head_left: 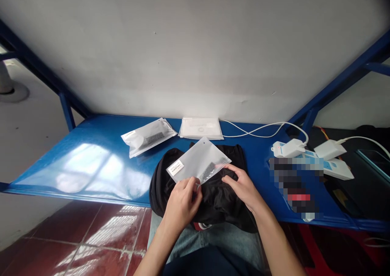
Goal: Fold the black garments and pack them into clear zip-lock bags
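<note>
A frosted plastic bag [199, 158] with a white printed label lies tilted over a bunched black cloth [213, 201] in front of me. My left hand [184, 199] pinches the bag's lower edge, thumb against curled fingers. At the bag's right corner is my right hand [240, 184], its fingertips touching or just under the plastic. The right thumb stands apart from the index finger, above the cloth. A dark printed patch shows near the bag's right edge; what is inside cannot be made out.
Another frosted bag [152, 136] lies to the left on the blue table [112, 174]. A flat stack of white packets [201, 128] rests against the wall. On the right, white chargers [292, 147] sit in a power strip [338, 170], with a white cable [258, 130] trailing across.
</note>
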Demonstrator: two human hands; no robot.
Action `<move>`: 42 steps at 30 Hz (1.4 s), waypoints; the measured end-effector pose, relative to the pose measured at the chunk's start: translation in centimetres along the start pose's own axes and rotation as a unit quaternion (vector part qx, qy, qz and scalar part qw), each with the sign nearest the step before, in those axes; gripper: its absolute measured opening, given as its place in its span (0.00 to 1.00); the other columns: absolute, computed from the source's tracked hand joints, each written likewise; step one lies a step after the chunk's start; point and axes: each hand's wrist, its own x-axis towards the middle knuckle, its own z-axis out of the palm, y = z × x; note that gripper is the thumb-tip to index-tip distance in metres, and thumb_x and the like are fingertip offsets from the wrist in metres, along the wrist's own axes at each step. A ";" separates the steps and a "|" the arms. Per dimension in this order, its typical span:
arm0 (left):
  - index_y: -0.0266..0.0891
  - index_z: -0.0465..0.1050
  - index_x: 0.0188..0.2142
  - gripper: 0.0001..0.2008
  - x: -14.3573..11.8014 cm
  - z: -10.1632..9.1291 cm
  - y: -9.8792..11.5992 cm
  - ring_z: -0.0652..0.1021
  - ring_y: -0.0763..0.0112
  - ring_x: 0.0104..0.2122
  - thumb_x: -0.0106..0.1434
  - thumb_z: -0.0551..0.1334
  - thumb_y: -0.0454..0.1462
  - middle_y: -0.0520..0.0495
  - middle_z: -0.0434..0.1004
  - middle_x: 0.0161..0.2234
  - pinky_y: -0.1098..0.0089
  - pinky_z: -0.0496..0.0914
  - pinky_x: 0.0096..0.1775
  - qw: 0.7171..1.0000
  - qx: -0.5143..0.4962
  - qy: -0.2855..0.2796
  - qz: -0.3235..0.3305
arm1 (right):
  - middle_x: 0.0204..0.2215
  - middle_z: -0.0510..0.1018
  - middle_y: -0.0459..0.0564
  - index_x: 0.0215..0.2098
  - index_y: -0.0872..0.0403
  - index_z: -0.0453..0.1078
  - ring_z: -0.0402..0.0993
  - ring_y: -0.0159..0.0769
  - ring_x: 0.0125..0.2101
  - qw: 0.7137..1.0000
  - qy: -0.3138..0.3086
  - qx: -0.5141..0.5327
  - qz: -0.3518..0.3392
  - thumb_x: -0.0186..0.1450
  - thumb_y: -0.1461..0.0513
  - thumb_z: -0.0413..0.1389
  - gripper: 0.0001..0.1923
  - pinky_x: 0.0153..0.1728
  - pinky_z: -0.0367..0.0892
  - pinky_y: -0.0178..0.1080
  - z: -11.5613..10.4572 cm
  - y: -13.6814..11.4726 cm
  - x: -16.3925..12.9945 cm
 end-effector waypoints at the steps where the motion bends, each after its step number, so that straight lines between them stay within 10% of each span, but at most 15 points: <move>1: 0.42 0.67 0.42 0.04 0.0 -0.1 0.0 0.75 0.65 0.34 0.73 0.54 0.35 0.49 0.73 0.34 0.66 0.70 0.39 1.000 -0.006 -0.009 0.001 | 0.50 0.84 0.48 0.49 0.50 0.79 0.77 0.48 0.54 1.000 0.022 -0.001 0.009 0.59 0.63 0.57 0.19 0.60 0.67 0.48 -0.1 0.3 -0.1; 12: 0.42 0.68 0.35 0.09 0.5 -0.1 1.5 0.72 0.67 0.32 0.73 0.55 0.34 0.49 0.70 0.30 0.67 0.66 0.37 0.997 0.003 0.075 0.022 | 0.51 0.83 0.50 0.55 0.46 0.76 0.80 0.47 0.51 0.974 0.051 -0.202 -0.090 0.64 0.63 0.54 0.22 0.55 0.71 0.48 1.3 0.0 -1.0; 21: 0.41 0.68 0.35 0.09 -0.2 0.9 1.0 0.73 0.66 0.33 0.73 0.56 0.33 0.50 0.73 0.31 0.64 0.64 0.38 0.995 0.081 0.053 0.026 | 0.58 0.78 0.50 0.59 0.45 0.70 0.73 0.48 0.59 0.992 0.092 -0.073 -0.042 0.64 0.51 0.63 0.26 0.61 0.67 0.49 1.1 -0.1 -1.0; 28: 0.41 0.67 0.40 0.03 0.0 0.7 1.4 0.73 0.62 0.37 0.73 0.57 0.36 0.47 0.72 0.36 0.63 0.65 0.40 0.993 0.113 0.028 -0.010 | 0.57 0.79 0.49 0.60 0.43 0.69 0.74 0.48 0.58 0.985 0.044 -0.162 -0.038 0.59 0.58 0.66 0.30 0.60 0.68 0.51 1.4 -1.5 -1.1; 42: 0.41 0.66 0.38 0.06 0.2 0.7 0.8 0.72 0.62 0.37 0.72 0.54 0.31 0.46 0.71 0.38 0.61 0.66 0.41 0.980 0.176 -0.014 0.086 | 0.57 0.80 0.50 0.62 0.48 0.71 0.74 0.48 0.59 0.993 0.103 0.005 -0.058 0.62 0.60 0.62 0.29 0.61 0.69 0.49 4.1 -1.7 0.6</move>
